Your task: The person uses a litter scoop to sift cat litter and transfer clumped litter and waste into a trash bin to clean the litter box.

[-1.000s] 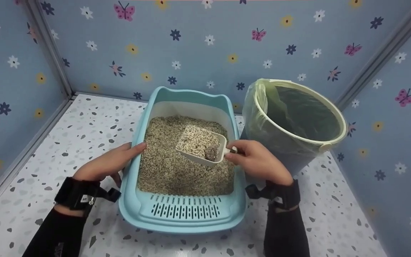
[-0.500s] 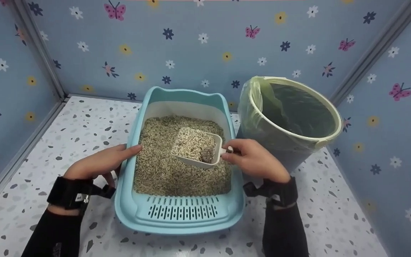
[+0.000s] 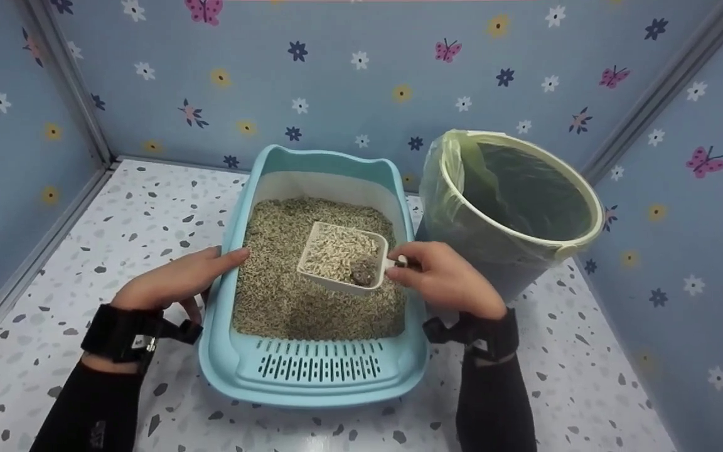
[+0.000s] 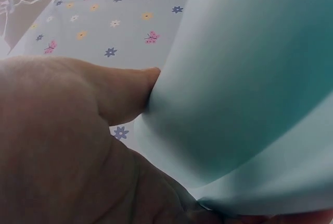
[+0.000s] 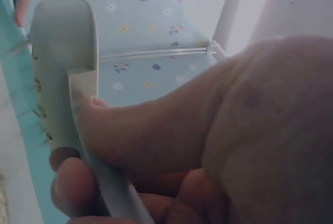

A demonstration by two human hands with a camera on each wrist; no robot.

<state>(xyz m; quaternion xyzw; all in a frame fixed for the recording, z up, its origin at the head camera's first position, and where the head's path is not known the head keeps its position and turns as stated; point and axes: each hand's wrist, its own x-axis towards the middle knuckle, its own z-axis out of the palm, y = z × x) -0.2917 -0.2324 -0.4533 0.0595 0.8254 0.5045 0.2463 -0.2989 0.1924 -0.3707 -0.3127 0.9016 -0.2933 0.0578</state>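
Note:
A blue litter box holds a bed of grainy litter. Above that litter, my right hand grips the short handle of a white litter scoop. Pale pellets and one dark grey clump fill the scoop. The right wrist view has the thumb on top of the scoop handle and fingers curled beneath. My left hand holds the box's left rim, thumb over the edge; its other fingers are mostly hidden outside and below. In the left wrist view, the thumb presses on the box wall.
To the right of the box stands a bin with a translucent greenish liner bag folded over its rim. Flowered blue panels enclose the back and both sides. The white speckled surface lies beneath everything.
The scoop, still loaded, has tilted slightly, so its far edge shows more clearly. Both hands keep their holds. The whole view has shifted a little as the head moved.

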